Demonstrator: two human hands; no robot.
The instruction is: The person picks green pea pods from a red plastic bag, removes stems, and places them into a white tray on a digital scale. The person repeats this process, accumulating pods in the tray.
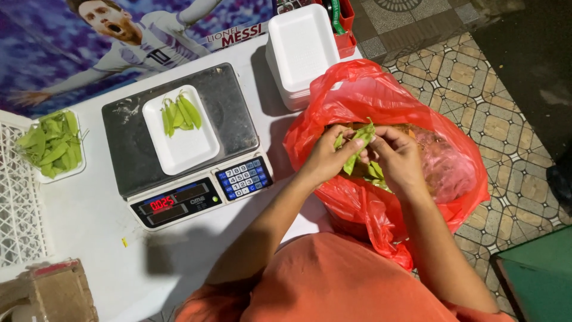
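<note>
My left hand (326, 156) and my right hand (398, 158) meet over an open red plastic bag (363, 89), both gripping green pea pods (359, 143) lifted from it. More pods lie inside the bag under my hands. To the left, a digital scale (235, 113) stands on the white table and carries a white foam tray (185, 149) with a few green pods (180, 113) at its far end.
A stack of white foam trays (301, 48) stands behind the bag. Another tray heaped with green pods (53, 143) sits at the left beside a white lattice crate (18, 203). A cardboard box (53, 292) is near left. Patterned floor tiles (506, 125) lie right.
</note>
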